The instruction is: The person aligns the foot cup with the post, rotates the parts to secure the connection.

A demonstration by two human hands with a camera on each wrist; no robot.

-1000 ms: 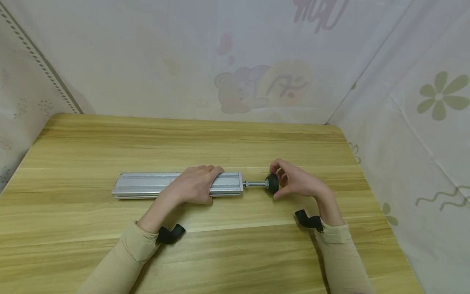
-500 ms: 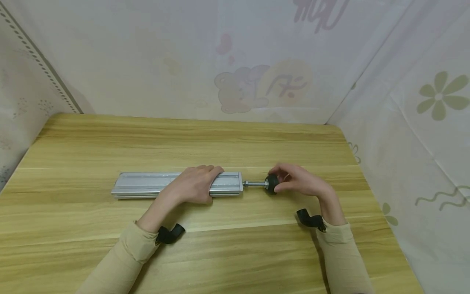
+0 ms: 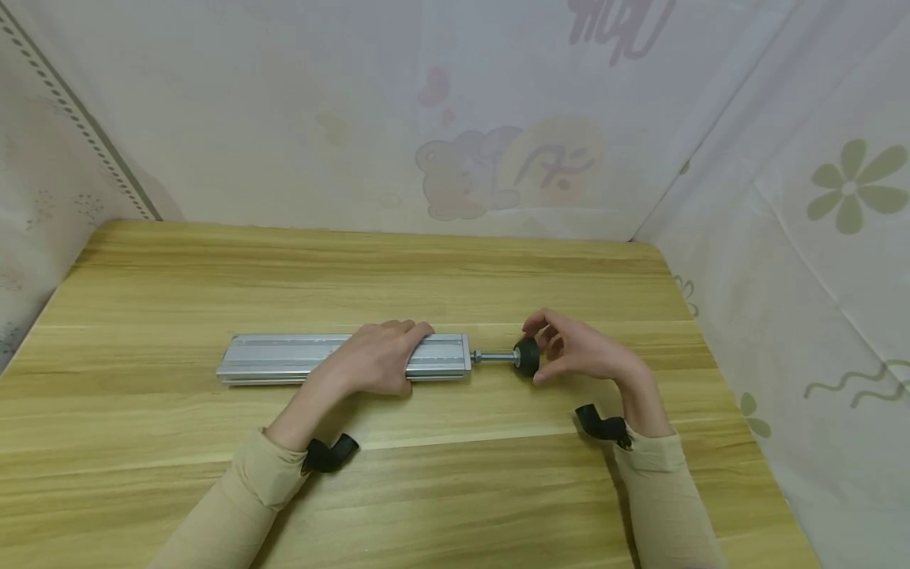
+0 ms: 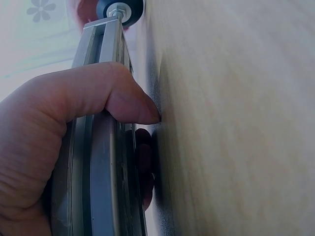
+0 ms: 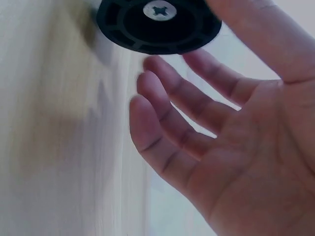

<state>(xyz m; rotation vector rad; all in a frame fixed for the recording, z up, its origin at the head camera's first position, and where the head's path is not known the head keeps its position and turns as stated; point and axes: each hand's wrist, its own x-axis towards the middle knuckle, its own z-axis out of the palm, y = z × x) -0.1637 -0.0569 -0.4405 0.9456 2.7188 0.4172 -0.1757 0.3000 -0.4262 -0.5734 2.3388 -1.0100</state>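
A silver aluminium profile (image 3: 284,359) lies lengthwise on the wooden table. My left hand (image 3: 373,359) grips it near its right end, thumb on the near side and fingers over the far side. From that end a threaded rod (image 3: 495,356) with a nut sticks out, carrying a black levelling foot (image 3: 527,357). My right hand (image 3: 586,349) holds thumb and index finger round the foot's rim, other fingers curled behind it. In the right wrist view, the underside of the foot shows a cross-head screw (image 5: 160,10) at its centre.
The table (image 3: 455,474) has a wood-grain top. Patterned white cloth (image 3: 284,118) hangs behind it and at both sides. A black wrist mount (image 3: 331,453) sits at the left cuff and a similar mount (image 3: 600,424) at the right.
Half a second ago my right fingers were drawn closer together round the foot; now thumb and index finger are spread wider at its rim. The left hand and profile stay put.
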